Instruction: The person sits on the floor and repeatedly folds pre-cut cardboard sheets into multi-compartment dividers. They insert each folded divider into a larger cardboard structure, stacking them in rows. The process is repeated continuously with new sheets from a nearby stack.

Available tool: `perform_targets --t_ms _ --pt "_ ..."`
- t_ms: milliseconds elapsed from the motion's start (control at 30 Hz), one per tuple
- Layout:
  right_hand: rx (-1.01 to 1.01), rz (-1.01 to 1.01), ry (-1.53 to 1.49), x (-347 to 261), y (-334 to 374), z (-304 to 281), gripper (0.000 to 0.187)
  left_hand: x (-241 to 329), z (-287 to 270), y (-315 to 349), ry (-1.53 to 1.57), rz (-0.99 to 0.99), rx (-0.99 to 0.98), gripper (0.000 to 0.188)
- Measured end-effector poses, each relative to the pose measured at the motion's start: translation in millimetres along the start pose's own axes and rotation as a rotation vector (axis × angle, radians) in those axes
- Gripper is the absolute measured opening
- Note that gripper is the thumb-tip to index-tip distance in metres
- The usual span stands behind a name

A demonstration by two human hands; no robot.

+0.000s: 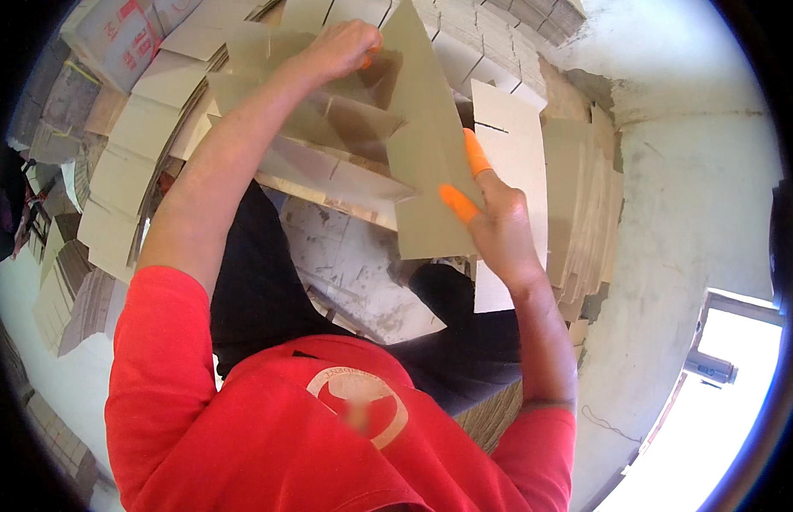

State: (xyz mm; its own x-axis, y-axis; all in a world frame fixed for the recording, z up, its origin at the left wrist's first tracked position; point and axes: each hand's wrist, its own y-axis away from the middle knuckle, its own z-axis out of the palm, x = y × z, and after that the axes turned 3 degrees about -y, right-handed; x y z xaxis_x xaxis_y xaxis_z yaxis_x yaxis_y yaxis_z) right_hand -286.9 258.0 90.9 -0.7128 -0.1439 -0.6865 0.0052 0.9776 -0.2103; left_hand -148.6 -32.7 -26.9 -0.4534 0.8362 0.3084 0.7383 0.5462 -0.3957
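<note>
In front of me stands a partly interlocked cardboard divider (349,119), with several cross strips meeting a long upright cardboard sheet (426,145); motion blurs it somewhat. My left hand (345,49) is closed at its far side, pinching a cross strip; the fingertips are mostly hidden, though a bit of orange finger cover shows. My right hand (503,226) wears orange covers on thumb and forefinger. It grips the near right part of the long sheet, with the thumb on the sheet's face and the forefinger along its edge. Behind this hand is a pale slotted cardboard piece (520,154).
Stacks of slotted cardboard (127,162) fan out at the left, and more cardboard sheets (580,205) lean at the right by the pale wall (686,188). A white box (110,43) with red print sits far left. Below the divider, between my legs, is a stained whitish surface (354,264).
</note>
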Motion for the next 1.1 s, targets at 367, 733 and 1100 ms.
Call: perform_targets --t_ms 367,733,1100 --pt "-0.049 0.130 0.057 -1.6 -3.3 12.7 0.068 23.2 -26.1 10.5 -0.051 0.003 0.046 0.024" --pt "-0.157 0.107 -0.018 -11.7 -3.2 4.7 0.075 108.3 -45.3 107.5 0.229 0.106 -0.234 0.008" --pt "-0.048 0.177 0.078 -7.5 21.5 19.5 0.073 114.9 -44.1 97.2 0.193 0.015 -0.165 0.010"
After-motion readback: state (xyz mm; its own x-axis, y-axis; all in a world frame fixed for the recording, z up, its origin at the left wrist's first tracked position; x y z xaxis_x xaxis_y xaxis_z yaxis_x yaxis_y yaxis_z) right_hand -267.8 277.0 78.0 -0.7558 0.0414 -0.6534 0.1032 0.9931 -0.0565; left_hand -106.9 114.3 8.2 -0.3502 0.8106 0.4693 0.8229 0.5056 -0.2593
